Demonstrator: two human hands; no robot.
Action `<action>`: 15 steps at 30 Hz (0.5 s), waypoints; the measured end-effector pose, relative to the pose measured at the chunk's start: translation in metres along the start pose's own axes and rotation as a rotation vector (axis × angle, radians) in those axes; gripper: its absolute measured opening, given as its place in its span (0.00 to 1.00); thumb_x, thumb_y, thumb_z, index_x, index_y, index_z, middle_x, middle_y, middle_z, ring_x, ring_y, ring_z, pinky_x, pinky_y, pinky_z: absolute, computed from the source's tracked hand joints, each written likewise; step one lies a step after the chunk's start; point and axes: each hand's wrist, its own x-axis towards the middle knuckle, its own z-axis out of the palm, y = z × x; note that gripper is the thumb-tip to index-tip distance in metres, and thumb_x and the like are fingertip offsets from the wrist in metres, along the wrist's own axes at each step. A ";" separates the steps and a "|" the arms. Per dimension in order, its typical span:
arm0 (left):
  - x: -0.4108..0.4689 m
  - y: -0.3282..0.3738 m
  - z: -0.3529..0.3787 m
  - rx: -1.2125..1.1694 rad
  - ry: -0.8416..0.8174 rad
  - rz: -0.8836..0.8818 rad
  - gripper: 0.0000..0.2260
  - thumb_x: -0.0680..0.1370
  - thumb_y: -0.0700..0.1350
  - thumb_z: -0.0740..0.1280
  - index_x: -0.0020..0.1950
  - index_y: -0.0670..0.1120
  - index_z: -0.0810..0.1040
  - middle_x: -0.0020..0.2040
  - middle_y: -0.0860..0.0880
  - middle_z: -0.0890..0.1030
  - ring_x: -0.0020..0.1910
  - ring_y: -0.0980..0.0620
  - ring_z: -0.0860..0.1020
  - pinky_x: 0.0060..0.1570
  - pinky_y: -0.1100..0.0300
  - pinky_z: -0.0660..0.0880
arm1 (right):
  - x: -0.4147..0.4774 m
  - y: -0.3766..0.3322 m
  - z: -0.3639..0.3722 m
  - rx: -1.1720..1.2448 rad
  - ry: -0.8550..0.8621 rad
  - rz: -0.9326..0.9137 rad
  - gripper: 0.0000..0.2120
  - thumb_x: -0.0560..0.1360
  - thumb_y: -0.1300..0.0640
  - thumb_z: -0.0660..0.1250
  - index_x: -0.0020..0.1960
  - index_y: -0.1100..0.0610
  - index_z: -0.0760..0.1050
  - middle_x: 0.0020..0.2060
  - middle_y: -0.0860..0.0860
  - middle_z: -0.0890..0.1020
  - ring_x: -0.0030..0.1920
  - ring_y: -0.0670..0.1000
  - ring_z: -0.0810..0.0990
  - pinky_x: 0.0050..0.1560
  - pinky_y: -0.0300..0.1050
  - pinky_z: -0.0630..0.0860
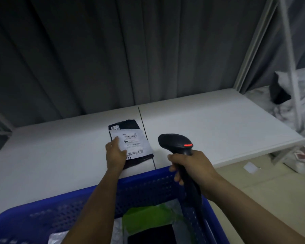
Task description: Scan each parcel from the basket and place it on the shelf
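A flat black parcel (130,127) with a white shipping label (133,144) lies on the white shelf (218,124). My left hand (115,154) holds the parcel at its left edge, thumb on the label. My right hand (190,167) grips the handle of a black barcode scanner (176,141), whose head with a red light points toward the parcel from the right. The blue plastic basket (148,184) sits below my arms and holds a green parcel (148,219), a black parcel (153,236) and a silvery parcel (58,238).
Dark grey curtains hang behind the shelf. A white metal upright (250,50) stands at the right end of the shelf. Beyond it lie white bags and parcels (299,85) on another shelf and on the floor.
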 end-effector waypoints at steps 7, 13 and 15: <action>0.009 -0.020 -0.005 0.627 -0.394 0.024 0.25 0.80 0.60 0.59 0.73 0.49 0.66 0.75 0.41 0.62 0.70 0.40 0.62 0.67 0.51 0.63 | 0.000 0.001 0.003 -0.067 -0.018 -0.025 0.06 0.75 0.60 0.70 0.43 0.63 0.77 0.31 0.56 0.82 0.23 0.52 0.75 0.25 0.42 0.72; -0.063 0.001 -0.033 0.140 -0.116 0.285 0.18 0.78 0.43 0.67 0.67 0.41 0.74 0.67 0.41 0.73 0.65 0.44 0.71 0.63 0.63 0.63 | -0.020 0.005 0.005 -0.168 -0.036 -0.077 0.07 0.74 0.60 0.70 0.40 0.63 0.77 0.33 0.58 0.82 0.23 0.51 0.75 0.24 0.41 0.73; -0.105 -0.003 -0.041 0.082 0.004 0.445 0.15 0.77 0.37 0.67 0.64 0.40 0.76 0.62 0.42 0.76 0.61 0.45 0.73 0.62 0.61 0.66 | -0.031 0.014 0.006 -0.191 -0.041 -0.075 0.06 0.74 0.60 0.70 0.42 0.64 0.77 0.34 0.59 0.82 0.23 0.51 0.75 0.24 0.40 0.72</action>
